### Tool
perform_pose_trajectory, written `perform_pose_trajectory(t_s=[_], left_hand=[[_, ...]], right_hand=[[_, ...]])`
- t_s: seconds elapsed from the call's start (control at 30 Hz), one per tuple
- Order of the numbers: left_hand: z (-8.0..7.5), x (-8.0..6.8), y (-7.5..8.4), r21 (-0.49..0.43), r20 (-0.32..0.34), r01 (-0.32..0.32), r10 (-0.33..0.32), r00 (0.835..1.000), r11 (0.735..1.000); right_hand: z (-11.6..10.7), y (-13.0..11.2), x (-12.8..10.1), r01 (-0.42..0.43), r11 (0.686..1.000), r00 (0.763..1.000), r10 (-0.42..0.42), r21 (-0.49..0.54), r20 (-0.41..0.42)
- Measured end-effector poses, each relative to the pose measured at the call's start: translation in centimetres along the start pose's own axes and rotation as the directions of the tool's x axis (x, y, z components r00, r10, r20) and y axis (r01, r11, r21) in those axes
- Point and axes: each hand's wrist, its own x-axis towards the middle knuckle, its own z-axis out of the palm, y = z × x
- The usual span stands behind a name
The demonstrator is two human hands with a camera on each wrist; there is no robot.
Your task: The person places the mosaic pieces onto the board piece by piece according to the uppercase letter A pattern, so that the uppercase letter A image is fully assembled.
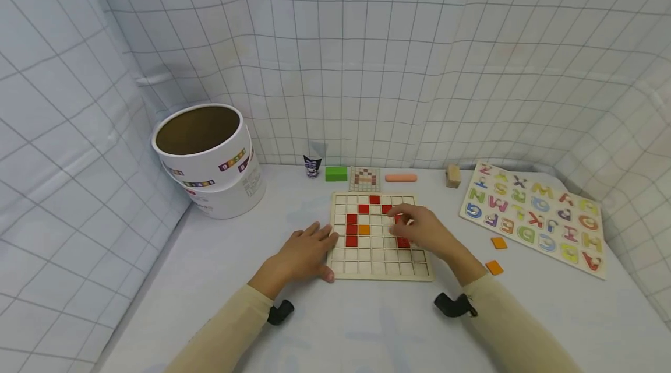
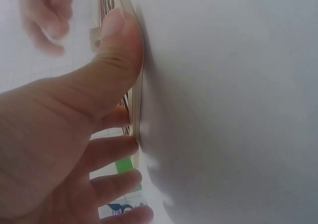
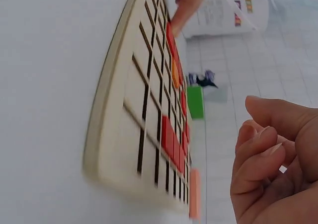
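A wooden grid board [image 1: 380, 270] lies on the table, with red square tiles [image 1: 352, 229] and one orange tile [image 1: 364, 229] in its cells. My left hand [image 1: 306, 253] rests at the board's left edge, fingers spread and thumb near the front corner. Over the board's right half hovers my right hand [image 1: 421, 230], thumb and index finger apart, the other fingers bent inward. No tile shows between its fingertips. In the right wrist view, that hand [image 3: 278, 159] hangs above several red tiles [image 3: 172, 144]; part of its palm is hidden.
Two loose orange tiles [image 1: 494, 267] lie right of the board, near an alphabet puzzle [image 1: 532, 215]. Behind the board are a small figurine [image 1: 312, 166], green block [image 1: 336, 173], pattern card [image 1: 364, 179], pink stick [image 1: 401, 178] and wooden block [image 1: 453, 176]. A white bucket [image 1: 225, 172] stands left.
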Motion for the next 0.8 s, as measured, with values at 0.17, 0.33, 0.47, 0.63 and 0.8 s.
perform_pose_trajectory(t_s=[0.17,0.33,0.47,0.63,0.8], left_hand=[[-0.1,0.0,0.2,-0.006,0.000,0.013,-0.013,1.000,1.000],[0.0,0.0,0.2,-0.005,0.000,0.014,-0.014,1.000,1.000],[0.0,-0.1,0.2,-0.005,-0.003,0.010,-0.010,1.000,1.000],[0.0,-0.1,0.1,-0.005,-0.003,0.007,-0.007,1.000,1.000],[0.0,-0.2,0.1,-0.004,-0.003,-0.002,0.002,1.000,1.000]], right_hand=[[-5.6,3.9,-6.6,-0.090,0.996,0.993,0.091,0.019,-0.076],[-9.7,8.0,-12.2,-0.184,0.982,0.976,0.179,-0.029,-0.121],[-10.8,10.2,-14.2,-0.258,0.965,0.963,0.254,-0.035,-0.095],[-9.9,11.0,-14.2,-0.284,0.957,0.957,0.280,-0.056,-0.075],[-8.9,10.3,-13.9,-0.309,0.945,0.949,0.298,-0.111,-0.106]])
